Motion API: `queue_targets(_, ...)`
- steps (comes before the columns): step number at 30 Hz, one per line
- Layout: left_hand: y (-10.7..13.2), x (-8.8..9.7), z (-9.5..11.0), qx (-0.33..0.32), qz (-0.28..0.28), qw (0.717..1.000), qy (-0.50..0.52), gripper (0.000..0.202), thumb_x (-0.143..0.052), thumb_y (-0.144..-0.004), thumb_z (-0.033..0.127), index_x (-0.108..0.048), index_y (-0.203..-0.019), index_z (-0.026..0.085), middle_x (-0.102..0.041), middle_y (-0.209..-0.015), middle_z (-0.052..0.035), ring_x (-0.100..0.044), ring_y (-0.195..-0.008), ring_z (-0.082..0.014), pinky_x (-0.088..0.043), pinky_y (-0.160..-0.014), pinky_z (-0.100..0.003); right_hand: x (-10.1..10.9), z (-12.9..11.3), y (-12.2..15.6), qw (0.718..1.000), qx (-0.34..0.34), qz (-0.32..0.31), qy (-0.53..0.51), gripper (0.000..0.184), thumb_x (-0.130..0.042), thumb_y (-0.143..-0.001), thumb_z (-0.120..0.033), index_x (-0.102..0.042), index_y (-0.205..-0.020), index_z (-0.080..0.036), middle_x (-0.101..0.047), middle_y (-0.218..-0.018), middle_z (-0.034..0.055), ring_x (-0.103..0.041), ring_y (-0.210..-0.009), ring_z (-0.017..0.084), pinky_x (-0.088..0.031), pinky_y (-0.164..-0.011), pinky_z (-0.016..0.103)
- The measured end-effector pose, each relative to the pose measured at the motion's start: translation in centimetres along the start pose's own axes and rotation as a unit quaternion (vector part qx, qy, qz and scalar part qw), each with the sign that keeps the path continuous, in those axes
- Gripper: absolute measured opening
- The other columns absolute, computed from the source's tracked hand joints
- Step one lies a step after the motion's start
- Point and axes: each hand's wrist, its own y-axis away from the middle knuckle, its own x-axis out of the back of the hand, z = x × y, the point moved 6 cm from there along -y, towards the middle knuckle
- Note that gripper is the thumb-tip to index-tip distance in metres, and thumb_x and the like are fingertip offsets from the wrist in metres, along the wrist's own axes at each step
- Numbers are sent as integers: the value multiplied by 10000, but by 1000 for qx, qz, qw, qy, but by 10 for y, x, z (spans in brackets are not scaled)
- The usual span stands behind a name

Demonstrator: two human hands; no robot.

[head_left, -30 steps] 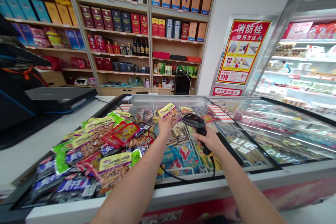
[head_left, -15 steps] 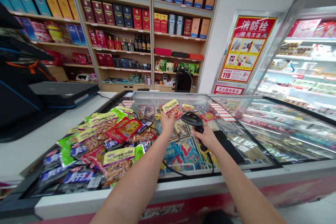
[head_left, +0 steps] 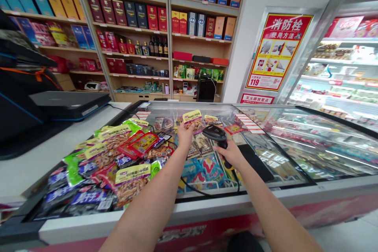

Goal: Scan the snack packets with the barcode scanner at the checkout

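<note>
My left hand (head_left: 184, 135) is closed on a small snack packet (head_left: 193, 118) with a yellow top, held up over the glass lid of a chest freezer (head_left: 265, 153). My right hand (head_left: 229, 152) grips the handle of a black barcode scanner (head_left: 215, 133), whose head sits just right of the packet. The scanner's black cable (head_left: 203, 193) loops down toward the freezer's front edge. A heap of snack packets (head_left: 115, 161) in yellow, green, red and dark blue covers the lid to the left of my left arm.
A white counter (head_left: 44, 153) with a black till unit (head_left: 67, 104) stands at left. Shelves of boxed goods and bottles (head_left: 153, 19) line the back wall. A red fire notice (head_left: 276, 53) and an open chilled cabinet (head_left: 345, 67) are at right.
Both hands have lifted slightly and drawn closer together, so the packet sits nearer the scanner's head. The view has tilted down a little.
</note>
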Motion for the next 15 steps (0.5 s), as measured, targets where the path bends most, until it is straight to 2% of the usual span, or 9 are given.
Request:
queue_targets(6,3,-2,-6,67,6,996,57,281,-731,-669,213,-653,-933,158,-736,-844,-52,-703,-691,-193,-601,-645,-351,-3,-2,-1,998,2,-12,-64,258,-764,-674,-401,-603,-776,-227,-536,-424,-44,-495,-363,153,-407,-413,280)
queue_targets(9,4,-2,-6,73,6,996,48,260,-720,-686,199,-653,-934,157,-731,-843,-56,-697,-666,-189,-601,-628,-354,-4,-3,0,997,6,-22,-78,266,-774,-675,-396,-607,-787,-222,-540,-438,-47,-499,-368,145,-406,-415,270)
queue_targets(15,5,0,-5,85,21,993,75,280,-752,-659,187,-623,-906,165,-734,-868,-54,-709,-717,-187,-601,-684,-352,3,-7,-2,994,-3,0,-106,336,-782,-664,-449,-585,-799,-212,-550,-460,-47,-499,-376,139,-420,-426,277)
